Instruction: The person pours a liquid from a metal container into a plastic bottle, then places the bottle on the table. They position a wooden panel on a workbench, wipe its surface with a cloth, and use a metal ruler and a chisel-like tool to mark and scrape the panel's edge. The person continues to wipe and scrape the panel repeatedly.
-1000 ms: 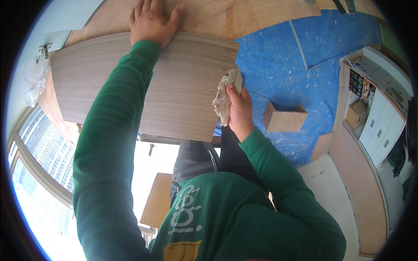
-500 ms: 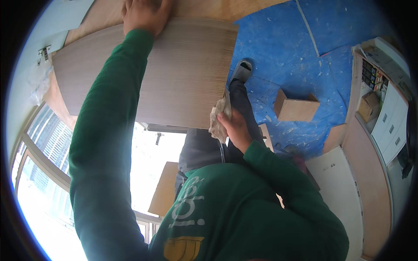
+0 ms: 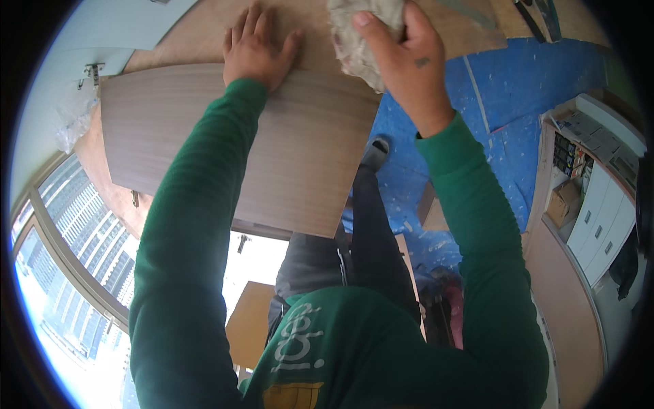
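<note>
A wide wood-grain panel [image 3: 286,157] lies in front of me on a lighter wooden surface [image 3: 197,34]. My left hand [image 3: 257,51] is pressed flat at the panel's far edge, fingers spread onto the lighter wood. A crumpled, stained off-white rag [image 3: 361,44] is bunched in my right hand [image 3: 409,61], its thumb on top of the cloth. That hand is beyond the panel's far right corner, above the lighter wood. The rag hides the surface under it.
Pliers-like dark tools [image 3: 538,17] lie at the far right. Blue sheeting [image 3: 504,95] covers the floor, with a small wooden box [image 3: 432,208] on it. A cabinet with white drawers [image 3: 599,218] stands right. A metal hinge [image 3: 93,70] sits on a pale door at left.
My right hand has carried the rag from the panel's near right corner forward to beyond its far edge. The panel appears lower in view. My left hand stays at its far edge.
</note>
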Motion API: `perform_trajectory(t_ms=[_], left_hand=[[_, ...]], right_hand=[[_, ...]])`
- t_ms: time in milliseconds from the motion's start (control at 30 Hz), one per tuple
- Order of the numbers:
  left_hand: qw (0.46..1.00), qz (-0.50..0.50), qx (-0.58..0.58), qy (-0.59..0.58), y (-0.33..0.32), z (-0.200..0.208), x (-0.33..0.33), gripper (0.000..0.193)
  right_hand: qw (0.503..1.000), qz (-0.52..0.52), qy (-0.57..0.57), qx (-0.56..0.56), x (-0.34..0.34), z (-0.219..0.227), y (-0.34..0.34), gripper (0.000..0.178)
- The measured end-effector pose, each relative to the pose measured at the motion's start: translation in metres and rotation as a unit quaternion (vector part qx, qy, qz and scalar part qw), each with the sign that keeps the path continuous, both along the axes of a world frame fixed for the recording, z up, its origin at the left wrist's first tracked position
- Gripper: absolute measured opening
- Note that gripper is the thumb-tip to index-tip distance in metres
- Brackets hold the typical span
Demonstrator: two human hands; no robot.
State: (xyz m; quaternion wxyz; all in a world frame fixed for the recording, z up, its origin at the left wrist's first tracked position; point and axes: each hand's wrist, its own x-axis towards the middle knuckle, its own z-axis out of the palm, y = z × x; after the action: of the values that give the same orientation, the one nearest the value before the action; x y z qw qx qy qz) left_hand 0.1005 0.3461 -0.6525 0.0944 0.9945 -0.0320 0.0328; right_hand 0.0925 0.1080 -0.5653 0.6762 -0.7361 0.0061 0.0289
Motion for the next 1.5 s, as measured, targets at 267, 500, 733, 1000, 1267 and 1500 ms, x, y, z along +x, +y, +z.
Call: perform_trajectory(t_ms=[267,500,733,1000,1267,1500], left_hand=[[0.977,0.064,0.024,0.204,-0.008,0.026,0.002,0.075],[0.986,0.061,-0.059,0.144,-0.009,0.021,-0.005,0.08],[0.967,0.1,-0.076,0.221,-0.015,0.024,0.001,0.084],[0.976,0.087,-0.081,0.183,-0.022,0.037,-0.002,0.083],[0.991,0.06,-0.036,0.116,-0.013,0.021,-0.003,0.081],[0.992,0.062,-0.051,0.096,-0.004,0.004,0.0,0.082]], right_hand=[[0.935,0.052,-0.269,-0.226,0.115,-0.04,0.086,0.037],[0.805,0.032,-0.261,-0.532,0.099,-0.075,-0.042,0.019],[0.829,0.089,-0.152,-0.53,0.126,-0.071,-0.054,0.015],[0.948,0.117,-0.128,-0.266,0.031,0.002,-0.072,0.016],[0.97,0.177,0.066,-0.152,-0.198,-0.056,-0.061,0.031],[0.957,0.258,-0.054,-0.122,-0.26,-0.1,-0.037,0.038]])
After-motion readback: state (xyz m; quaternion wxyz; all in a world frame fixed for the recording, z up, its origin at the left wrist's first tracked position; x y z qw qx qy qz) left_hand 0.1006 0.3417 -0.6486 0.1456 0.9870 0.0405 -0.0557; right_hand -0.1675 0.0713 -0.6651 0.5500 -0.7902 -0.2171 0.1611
